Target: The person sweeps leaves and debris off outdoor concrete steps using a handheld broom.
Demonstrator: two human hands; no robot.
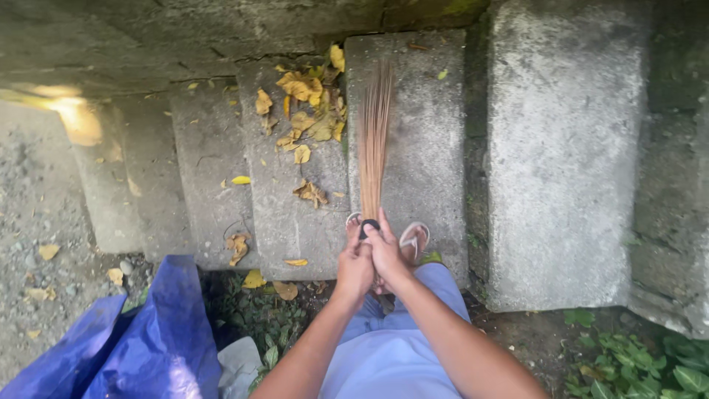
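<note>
View from the head camera, looking down concrete steps. At 6 o'clock, both forearms rise over light blue trousers and meet at frame centre. The left hand (354, 267) and right hand (385, 253) are closed together around the bound butt of a stick broom (374, 140), fingers wrapped tight, the right hand slightly higher on the handle and so nearer the bristles. From this grip the broom's long axis runs straight toward 12 o'clock, its brown bristles fanning slightly and the tips resting on the concrete step (425, 148). A sandalled foot (414, 240) shows just at 3 o'clock of the hands. Blue plastic sheeting (148, 332) lies at 8 o'clock. Farther off, at 11 o'clock from the grip and just left of the bristles, yellow-brown fallen leaves (306, 111) lie heaped on the adjoining step.
</note>
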